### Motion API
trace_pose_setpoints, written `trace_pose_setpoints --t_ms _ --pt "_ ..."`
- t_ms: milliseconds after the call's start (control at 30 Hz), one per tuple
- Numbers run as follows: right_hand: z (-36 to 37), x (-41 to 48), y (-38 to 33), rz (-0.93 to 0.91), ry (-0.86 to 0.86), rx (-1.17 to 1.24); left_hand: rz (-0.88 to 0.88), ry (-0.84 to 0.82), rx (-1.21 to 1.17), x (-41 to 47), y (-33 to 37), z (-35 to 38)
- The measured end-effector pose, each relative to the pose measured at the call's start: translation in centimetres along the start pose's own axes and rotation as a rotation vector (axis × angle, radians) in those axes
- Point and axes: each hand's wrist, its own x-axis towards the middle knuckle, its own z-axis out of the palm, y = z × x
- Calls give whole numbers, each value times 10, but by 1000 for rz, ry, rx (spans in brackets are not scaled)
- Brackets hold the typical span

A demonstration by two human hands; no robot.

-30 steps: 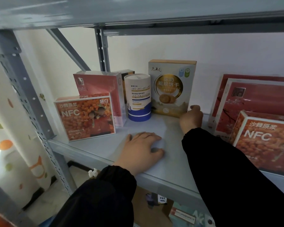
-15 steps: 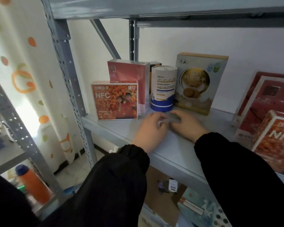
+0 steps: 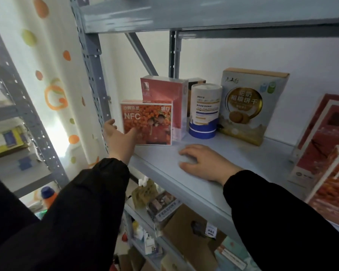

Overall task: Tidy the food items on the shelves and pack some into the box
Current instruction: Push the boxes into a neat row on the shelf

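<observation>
Left hand (image 3: 119, 139) is open, with the fingers spread. The thumb lies across the lower front corner of the orange rectangular cardboard carton marked NFC (image 3: 147, 123) and the fingers stand just beside its left edge. Whether skin meets card cannot be told, and no grip has closed. I judge the spread is set to span the carton's width before taking or squaring it.

Right hand (image 3: 203, 163) lies palm down and flat on the grey metal shelf (image 3: 249, 153), holding nothing, probably as a brace for the reach.

The orange carton stands upright at the left front of the shelf, close to the perforated grey upright post (image 3: 92, 75). A taller pink carton (image 3: 164, 93) stands directly behind it. To their right stand a white paper canister with a blue base (image 3: 205, 110) and a pale biscuit carton with a gold ring (image 3: 247, 106), all label-forward. Red cartons (image 3: 325, 133) stand at the far right.

Every pack is sealed, so their contents are not visible. A brown cardboard box (image 3: 184, 222) sits on the level below, and its interior is hidden.
</observation>
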Motion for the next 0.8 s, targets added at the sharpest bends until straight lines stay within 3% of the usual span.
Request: trace_pose_setpoints --t_ms 133,267,367,700,800 --pt "-1 1 4 -5 9 42 -67 -254 48 21 -5 -3" --pt "-1 2 8 6 3 63 9 -293 160 28 -10 -6" --pt "-2 -1 7 39 6 130 -24 -309 86 19 -9 -12" --pt "-10 -14 2 132 213 885 -54 -541 -293 -40 -7 -9" --pt "-12 -22 4 130 312 994 -41 -576 -324 -59 4 7"
